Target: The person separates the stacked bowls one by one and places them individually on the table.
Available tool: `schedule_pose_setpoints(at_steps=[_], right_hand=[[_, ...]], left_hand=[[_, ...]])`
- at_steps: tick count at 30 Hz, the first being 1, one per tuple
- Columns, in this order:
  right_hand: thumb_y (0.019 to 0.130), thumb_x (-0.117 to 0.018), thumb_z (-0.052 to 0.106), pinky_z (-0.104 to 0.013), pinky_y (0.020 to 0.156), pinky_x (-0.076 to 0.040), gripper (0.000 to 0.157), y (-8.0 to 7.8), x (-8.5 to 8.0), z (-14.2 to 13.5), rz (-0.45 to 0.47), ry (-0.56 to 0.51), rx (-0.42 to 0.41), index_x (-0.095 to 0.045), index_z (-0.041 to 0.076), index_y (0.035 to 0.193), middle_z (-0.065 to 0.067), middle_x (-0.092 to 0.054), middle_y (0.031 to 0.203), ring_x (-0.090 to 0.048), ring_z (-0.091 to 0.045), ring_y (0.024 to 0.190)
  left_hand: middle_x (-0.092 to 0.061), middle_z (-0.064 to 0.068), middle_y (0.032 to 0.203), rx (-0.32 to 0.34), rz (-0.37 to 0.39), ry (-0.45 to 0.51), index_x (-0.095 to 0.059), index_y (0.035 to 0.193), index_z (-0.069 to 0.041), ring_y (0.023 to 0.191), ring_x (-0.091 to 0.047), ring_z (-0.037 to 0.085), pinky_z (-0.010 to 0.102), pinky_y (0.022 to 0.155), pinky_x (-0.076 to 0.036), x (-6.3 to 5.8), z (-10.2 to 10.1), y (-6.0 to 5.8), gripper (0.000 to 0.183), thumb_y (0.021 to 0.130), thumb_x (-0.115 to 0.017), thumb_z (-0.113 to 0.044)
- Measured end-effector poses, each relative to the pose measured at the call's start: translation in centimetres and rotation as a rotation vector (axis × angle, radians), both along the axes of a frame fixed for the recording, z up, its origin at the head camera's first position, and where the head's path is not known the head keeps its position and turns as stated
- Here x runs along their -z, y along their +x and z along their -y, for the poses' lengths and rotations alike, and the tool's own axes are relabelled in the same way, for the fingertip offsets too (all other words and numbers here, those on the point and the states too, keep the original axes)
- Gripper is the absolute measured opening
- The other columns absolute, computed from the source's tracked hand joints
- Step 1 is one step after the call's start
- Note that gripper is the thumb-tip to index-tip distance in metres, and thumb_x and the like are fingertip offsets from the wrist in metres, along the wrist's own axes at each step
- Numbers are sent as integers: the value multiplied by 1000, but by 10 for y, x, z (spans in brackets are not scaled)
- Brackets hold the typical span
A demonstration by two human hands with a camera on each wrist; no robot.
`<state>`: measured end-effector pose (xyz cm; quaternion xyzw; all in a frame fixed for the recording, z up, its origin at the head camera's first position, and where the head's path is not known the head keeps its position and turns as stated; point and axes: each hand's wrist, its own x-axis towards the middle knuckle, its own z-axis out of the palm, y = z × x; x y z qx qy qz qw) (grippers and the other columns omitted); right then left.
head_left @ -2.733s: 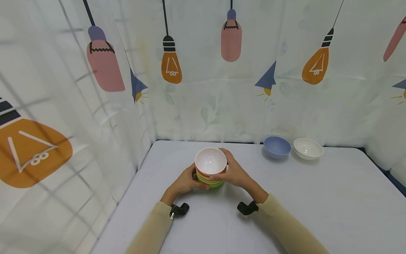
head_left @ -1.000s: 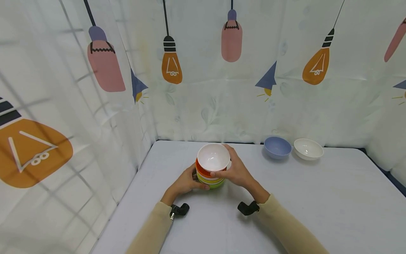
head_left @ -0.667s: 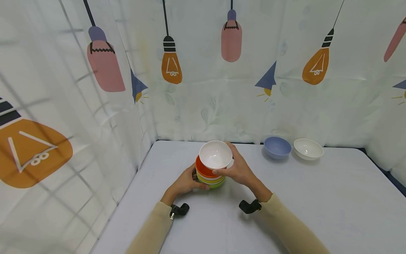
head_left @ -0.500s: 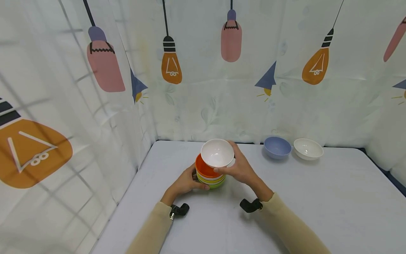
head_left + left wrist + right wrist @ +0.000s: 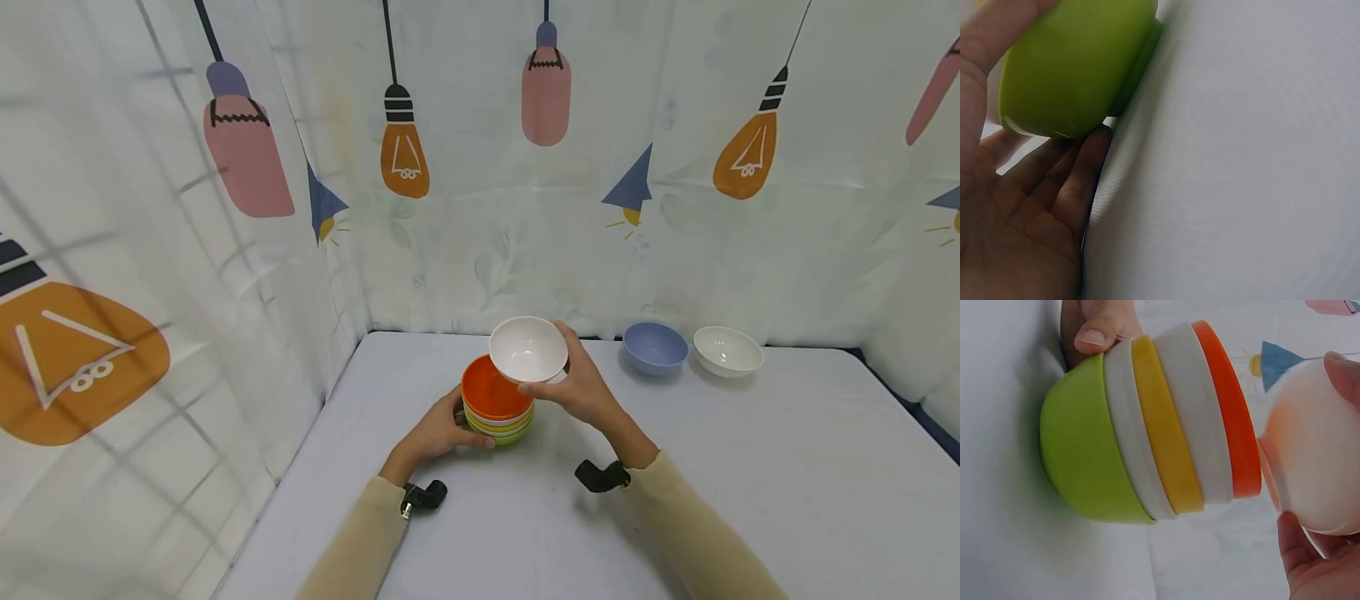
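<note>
A nested stack of bowls stands on the table, with an orange bowl (image 5: 491, 390) on top and a green bowl (image 5: 1079, 444) at the bottom. White and yellow bowls (image 5: 1163, 425) show between them. My left hand (image 5: 435, 429) grips the stack low on its left side, thumb in front. In the left wrist view its fingers curl under the green bowl (image 5: 1079, 69). Above and right of the stack, my right hand (image 5: 585, 387) holds a white bowl (image 5: 528, 350) by its side, tilted, its foot close to the orange rim.
A blue bowl (image 5: 655, 348) and another white bowl (image 5: 727, 351) sit side by side at the table's back right. The white table (image 5: 750, 483) reaches back to a patterned curtain (image 5: 480, 225), which also hangs along the left side.
My right hand has lifted the white bowl out of the stack and moved it up and right, uncovering the orange bowl. My left hand has stayed on the stack.
</note>
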<state>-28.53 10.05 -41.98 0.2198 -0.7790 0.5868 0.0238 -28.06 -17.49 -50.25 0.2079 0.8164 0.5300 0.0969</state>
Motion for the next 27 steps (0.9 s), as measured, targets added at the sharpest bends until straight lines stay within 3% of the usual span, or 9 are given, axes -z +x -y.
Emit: schedule_pose_setpoints(at_steps=[13,23,27], right_hand=[[77,-92,24,-52,105,-53,103,-11,2,-13,17,-9,64,-28,20,157,-6,-43,153,-50,-33,134],[76,-93,28,-53,105,-53,105,-20,9,-23,43,6,129,-27,22,157,-6,-42,154,-48,-34,135],[76,-93,28,-53,107,-52,108,-23,12,-26,71,5,153,-25,23,159,-7,-40,155,-47,-34,137]], left_hand=[[-57,-6,147,10,5,33,-41,152,-32,138,-53,23,52,118,-40,1,0,-1,96,73,-94,-22],[-57,-9,147,10,13,37,-42,151,-36,138,-53,20,49,119,-41,2,0,-1,97,72,-95,-22],[-57,-6,148,20,9,51,-41,152,-32,137,-55,21,49,118,-42,2,0,-2,96,73,-95,-20]])
